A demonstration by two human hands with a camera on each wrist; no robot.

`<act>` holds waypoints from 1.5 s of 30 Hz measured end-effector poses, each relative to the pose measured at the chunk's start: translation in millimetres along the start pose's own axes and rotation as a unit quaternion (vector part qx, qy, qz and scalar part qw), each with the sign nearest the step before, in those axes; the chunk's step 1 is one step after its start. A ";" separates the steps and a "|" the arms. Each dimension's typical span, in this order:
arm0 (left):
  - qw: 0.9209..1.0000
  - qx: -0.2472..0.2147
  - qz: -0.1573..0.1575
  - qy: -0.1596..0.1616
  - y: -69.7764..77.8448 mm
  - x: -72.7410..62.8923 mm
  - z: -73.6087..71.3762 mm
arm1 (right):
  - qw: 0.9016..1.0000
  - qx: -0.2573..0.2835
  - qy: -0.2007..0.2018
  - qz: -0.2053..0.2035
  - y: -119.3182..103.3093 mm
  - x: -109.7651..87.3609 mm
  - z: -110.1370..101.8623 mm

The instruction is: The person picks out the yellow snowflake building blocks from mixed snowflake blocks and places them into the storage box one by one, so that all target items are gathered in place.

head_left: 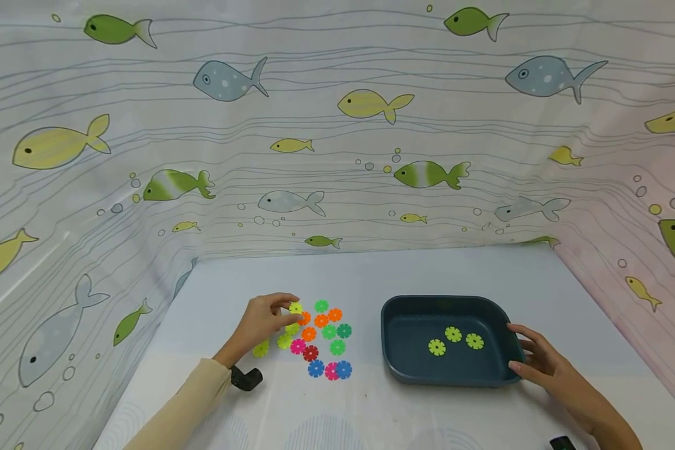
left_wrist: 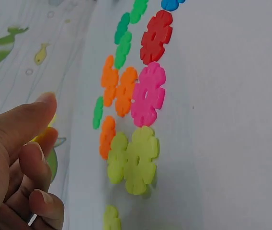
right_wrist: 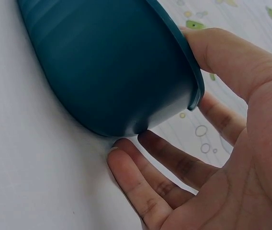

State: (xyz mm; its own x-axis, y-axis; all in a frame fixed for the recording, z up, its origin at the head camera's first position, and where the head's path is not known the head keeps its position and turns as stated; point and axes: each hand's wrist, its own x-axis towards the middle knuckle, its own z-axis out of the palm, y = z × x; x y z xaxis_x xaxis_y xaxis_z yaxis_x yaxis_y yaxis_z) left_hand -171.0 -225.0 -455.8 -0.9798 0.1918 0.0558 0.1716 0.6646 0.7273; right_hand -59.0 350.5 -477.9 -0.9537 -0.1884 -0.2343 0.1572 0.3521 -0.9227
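Note:
My left hand (head_left: 264, 320) pinches a yellow interlocking disc (head_left: 295, 307) between thumb and fingers, above the far left side of a loose group of discs. Only a sliver of that disc shows in the left wrist view, behind the thumb. My right hand (head_left: 548, 369) holds the right end of a dark teal plastic tray (head_left: 450, 379), with the thumb at the rim (right_wrist: 181, 45) and other fingertips against the outer wall. Inside the tray lie three yellow discs (head_left: 452, 334), apart from one another.
Orange discs (head_left: 309, 334), green discs (head_left: 337, 347), a red disc (head_left: 310, 353), blue discs (head_left: 316, 369), pink discs and more yellow discs (head_left: 260, 349) lie on the white table (head_left: 365, 412), left of the tray. A fish-patterned curtain (head_left: 326, 172) rises behind and at both sides.

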 end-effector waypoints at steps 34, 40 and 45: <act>0.995 0.002 0.093 -0.021 24.4 6.6 16.9 | 1.000 -0.006 0.003 -0.001 0.7 -0.6 0.5; 0.995 -0.019 0.092 -0.044 31.4 7.9 19.9 | 1.000 -0.010 0.004 0.002 0.7 0.7 0.5; 0.993 -0.031 0.102 -0.050 40.1 8.7 23.7 | 1.000 -0.008 0.004 0.002 0.5 0.2 0.3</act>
State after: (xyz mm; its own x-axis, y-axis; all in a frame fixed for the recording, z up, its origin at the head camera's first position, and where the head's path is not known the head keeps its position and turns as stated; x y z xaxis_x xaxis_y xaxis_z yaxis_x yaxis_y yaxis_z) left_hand -170.2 -179.5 -442.4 -0.9100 0.3900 0.1407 0.3556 0.5598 0.7484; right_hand -59.0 350.3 -478.6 -0.9551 -0.1808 -0.2349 0.1561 0.3669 -0.9171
